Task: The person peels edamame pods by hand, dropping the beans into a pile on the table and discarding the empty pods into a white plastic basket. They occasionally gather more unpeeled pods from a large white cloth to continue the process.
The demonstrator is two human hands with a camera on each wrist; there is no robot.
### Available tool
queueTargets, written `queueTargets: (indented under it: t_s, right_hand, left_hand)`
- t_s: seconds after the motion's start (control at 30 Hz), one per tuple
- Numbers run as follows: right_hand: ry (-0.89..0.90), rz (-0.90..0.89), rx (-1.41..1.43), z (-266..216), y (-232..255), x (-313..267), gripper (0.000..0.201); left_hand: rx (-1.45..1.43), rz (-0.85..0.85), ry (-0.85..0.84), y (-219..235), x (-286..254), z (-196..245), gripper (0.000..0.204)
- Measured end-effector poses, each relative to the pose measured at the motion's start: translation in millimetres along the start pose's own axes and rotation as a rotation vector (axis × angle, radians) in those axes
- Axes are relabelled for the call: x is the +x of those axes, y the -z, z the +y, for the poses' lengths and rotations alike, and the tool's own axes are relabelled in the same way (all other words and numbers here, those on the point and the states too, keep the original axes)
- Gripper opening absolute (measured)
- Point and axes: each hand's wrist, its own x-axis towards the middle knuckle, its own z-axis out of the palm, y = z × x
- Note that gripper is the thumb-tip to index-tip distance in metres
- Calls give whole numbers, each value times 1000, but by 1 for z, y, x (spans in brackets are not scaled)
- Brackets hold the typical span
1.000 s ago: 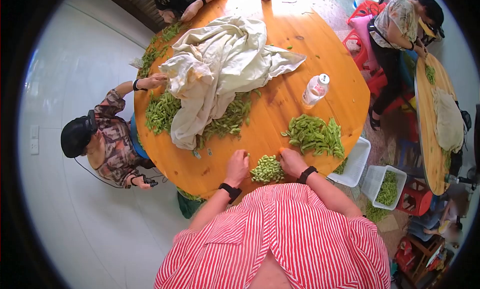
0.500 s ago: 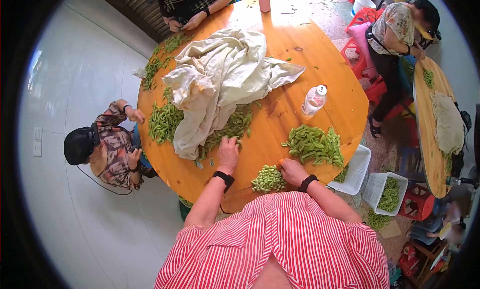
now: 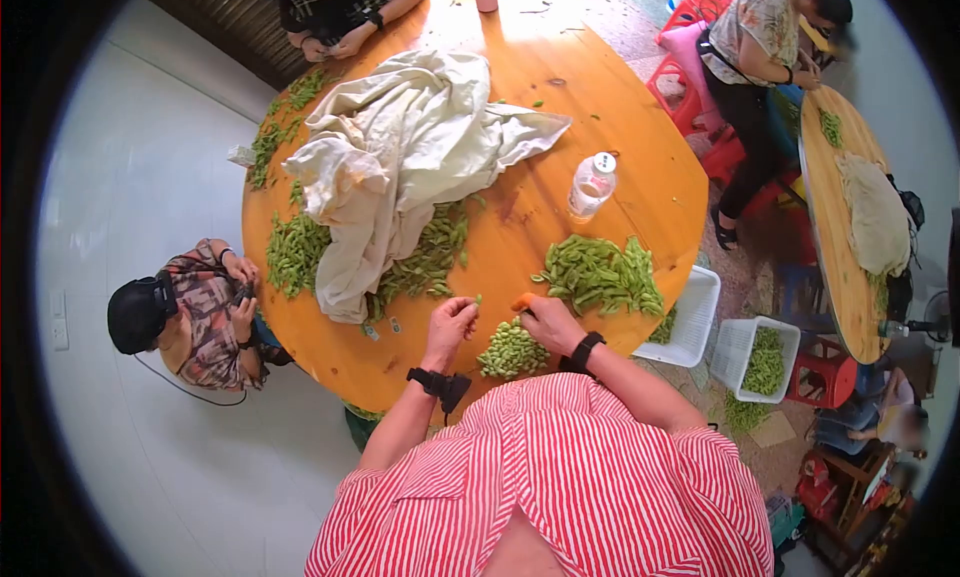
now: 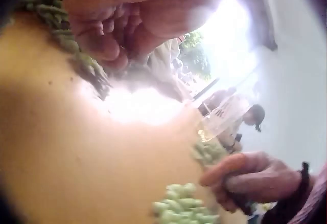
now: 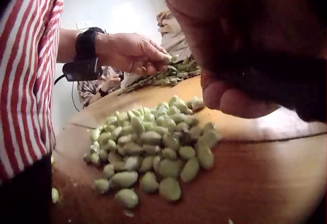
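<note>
Desk, wooden, bearing shelled beans in a pile.
Cloth, pale, crumpled; beyond the beans.
Pods, green, heaped; beyond and right of the beans.
Right hand, fingers curled, hold unclear; just right of the beans.
Left hand, pinching small green piece; left of the beans.

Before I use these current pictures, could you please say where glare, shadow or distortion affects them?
Head view: fisheye bending with dark corners, and glare at the far end of the table; left wrist view: an overexposed patch on its top and soft detail throughout; right wrist view: the right hand in deep shadow, while the shelled beans show clearer.
</note>
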Motion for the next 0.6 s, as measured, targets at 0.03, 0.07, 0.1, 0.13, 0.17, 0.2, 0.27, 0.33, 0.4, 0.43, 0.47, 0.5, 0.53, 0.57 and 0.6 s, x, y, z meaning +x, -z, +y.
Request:
queueTargets:
  t_s: [0.03, 0.07, 0.1, 0.13, 0.17, 0.2, 0.27, 0.33, 0.4, 0.43, 0.47, 0.5, 0.53, 0.57, 0.6]
  right_hand:
    - [15, 4, -2, -3, 0, 3, 25]
    - [32, 6, -3, -5, 1, 4, 26]
    - [24, 11, -6, -7, 2, 4, 26]
    - [-9, -10, 41, -8, 2, 4, 27]
    - [-40, -32, 89, -10, 3, 4, 28]
    - [-30, -33, 66, -11, 5, 3, 29]
    - [-18, -43, 33, -7, 5, 1, 28]
    - [-3, -51, -1, -1, 2, 1, 27]
    - [105, -8, -39, 5, -1, 0, 24]
    - [104, -6, -37, 6, -3, -1, 24]
    - [98, -11, -47, 7, -4, -2, 22]
    - [93, -16, -57, 6, -4, -2, 19]
    - [92, -16, -57, 6, -5, -2, 19]
    - [84, -29, -142, 5, -7, -2, 17]
    - [75, -43, -227, 5, -8, -3, 15]
  left_hand:
    - [-72, -64, 59, -8, -6, 1, 14]
    - [-82, -113, 53, -14, -10, -2, 17]
    - [-83, -121, 57, -19, -13, -2, 17]
    - [-77, -158, 61, -24, -16, -2, 17]
    - [-70, -193, 65, -28, -19, -1, 17]
    - [-47, -200, 63, -31, -20, -2, 17]
    - [-9, -185, 35, -35, -19, -9, 16]
    - [30, -169, 4, -35, -17, -18, 15]
    - [203, -146, -224, -35, -16, -23, 14]
    - [206, -148, -224, -35, -16, -23, 14]
    - [237, -147, -221, -34, -17, -23, 14]
    - [268, -145, -218, -34, -18, -21, 14]
    - [269, -146, -218, -35, -19, -20, 14]
    - [300, -132, -266, -36, -21, -18, 13]
    - [332, -119, -315, -38, -23, -15, 13]
